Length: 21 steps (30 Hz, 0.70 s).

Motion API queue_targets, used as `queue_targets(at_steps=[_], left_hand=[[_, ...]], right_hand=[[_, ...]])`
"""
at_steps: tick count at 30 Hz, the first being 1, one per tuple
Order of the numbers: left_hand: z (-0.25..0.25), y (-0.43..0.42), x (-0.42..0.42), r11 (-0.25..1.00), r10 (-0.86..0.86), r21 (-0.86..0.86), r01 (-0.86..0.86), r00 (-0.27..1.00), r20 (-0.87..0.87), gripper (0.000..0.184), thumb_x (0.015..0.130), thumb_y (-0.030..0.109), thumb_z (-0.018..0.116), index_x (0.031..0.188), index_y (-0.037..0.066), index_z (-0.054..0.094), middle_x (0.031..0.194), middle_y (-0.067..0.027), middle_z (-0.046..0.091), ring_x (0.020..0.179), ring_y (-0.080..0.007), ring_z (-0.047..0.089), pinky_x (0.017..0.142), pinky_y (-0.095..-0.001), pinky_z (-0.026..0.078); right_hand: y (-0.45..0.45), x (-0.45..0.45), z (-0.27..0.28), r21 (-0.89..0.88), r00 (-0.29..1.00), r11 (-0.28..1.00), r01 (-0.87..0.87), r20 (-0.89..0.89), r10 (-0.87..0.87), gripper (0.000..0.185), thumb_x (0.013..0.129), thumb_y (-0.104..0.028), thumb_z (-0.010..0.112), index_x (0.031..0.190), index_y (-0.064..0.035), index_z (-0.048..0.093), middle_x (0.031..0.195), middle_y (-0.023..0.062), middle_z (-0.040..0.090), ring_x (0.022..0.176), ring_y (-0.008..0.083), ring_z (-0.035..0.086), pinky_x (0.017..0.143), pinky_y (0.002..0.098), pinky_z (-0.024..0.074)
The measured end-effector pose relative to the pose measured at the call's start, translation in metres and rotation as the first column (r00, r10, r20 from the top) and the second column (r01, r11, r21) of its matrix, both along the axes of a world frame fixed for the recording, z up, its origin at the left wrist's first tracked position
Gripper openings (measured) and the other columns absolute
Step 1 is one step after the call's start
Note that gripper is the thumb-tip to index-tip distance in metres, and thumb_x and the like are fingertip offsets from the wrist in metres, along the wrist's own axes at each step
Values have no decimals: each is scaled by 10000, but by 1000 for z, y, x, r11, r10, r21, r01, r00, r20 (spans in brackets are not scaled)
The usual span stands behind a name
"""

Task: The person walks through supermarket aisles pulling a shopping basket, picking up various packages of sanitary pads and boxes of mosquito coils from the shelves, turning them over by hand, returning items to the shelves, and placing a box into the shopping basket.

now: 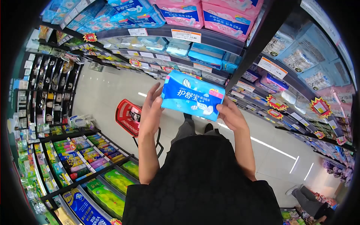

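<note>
A blue packet (193, 95) with white Chinese lettering and a pink label is held up level in front of the shelves. My left hand (151, 108) grips its left end, thumb on the front face and fingers behind the edge. At the other end my right hand (233, 114) holds the lower right corner, its thumb on the front. Behind the packet, shelves carry pink packs (180, 13) and blue packs (206, 56) above orange-edged price tags (186, 35).
A red shopping basket (128, 117) with something inside stands on the floor at the left, its black handle near my left forearm. Shelves of colourful goods (82, 157) line the lower left. Another person's legs (309, 198) show at the lower right.
</note>
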<state>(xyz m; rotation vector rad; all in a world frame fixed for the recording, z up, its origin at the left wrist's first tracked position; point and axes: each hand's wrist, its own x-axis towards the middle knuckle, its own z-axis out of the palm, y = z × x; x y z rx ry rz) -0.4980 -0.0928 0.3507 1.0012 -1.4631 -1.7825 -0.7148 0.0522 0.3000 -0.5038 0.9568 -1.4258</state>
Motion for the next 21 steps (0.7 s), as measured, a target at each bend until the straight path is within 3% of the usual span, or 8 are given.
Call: queue_targets(at_steps=[2,7,9,11,13,17,19,21], left_hand=[[-10,-4,7,997,-18,76,28,992,-128,674,829,400,612,1312,-5,374,1258,-118,474,1170,-220,447,994,-395,335],[-27,-13,9,979,97,191,-71,987,-128,378,933,210,444,1240,-10,449,1195,-82,514,1124,-179,477,965,-386,353],[-31,-22,10,968,78,252,-13,966,-248,402,942,241,380,1247,-12,448,1221,-91,508,1133,-202,472,969,-402,344],[-32,-32,24,933,196,350,-86,935,-294,446,946,279,312,1253,-17,443,1260,-114,494,1168,-234,451,982,-426,336],[-16,-46,43,857,147,476,198,790,-595,585,946,461,300,1266,-13,424,1251,-129,500,1168,-277,451,993,-454,336],[-20,-67,63,854,380,493,-165,845,-377,860,857,696,216,1295,-23,391,1301,-185,458,1182,-332,457,983,-466,378],[-29,-85,79,842,412,509,-176,820,-398,937,803,754,258,1324,-18,357,1312,-196,446,1167,-346,475,968,-469,403],[-43,-100,99,892,269,447,71,711,-650,945,793,758,281,1346,-7,329,1317,-193,444,1156,-337,489,964,-470,407]], right_hand=[[0,3,5,-33,992,998,57,-114,-60,697,757,-94,677,1345,1,314,1220,144,493,1144,221,488,848,340,462],[-4,40,48,-159,757,974,160,-613,-224,712,681,-64,725,1301,-12,378,1271,149,465,1191,274,454,936,384,421],[-14,51,53,-370,290,928,-52,-894,-340,659,625,-25,720,1223,-23,442,1297,143,450,1209,327,426,965,421,405],[-20,67,54,-394,244,916,-77,-898,-366,634,578,-6,725,1162,-52,483,1307,130,446,1214,369,400,965,434,406],[-31,83,52,-447,51,871,-204,-893,-447,590,599,-3,723,1142,-85,507,1310,114,450,1225,372,393,961,436,411],[-64,133,46,-525,-110,808,-265,-817,-567,479,662,-29,680,1095,-218,602,1373,153,364,1249,422,337,933,538,401],[-80,154,41,-492,-127,813,-312,-827,-548,485,669,-41,671,1093,-271,620,1391,184,312,1255,439,312,920,574,388],[-95,174,39,-474,-118,817,-329,-837,-534,508,665,-22,665,1103,-277,617,1385,194,306,1257,445,305,921,579,386]])
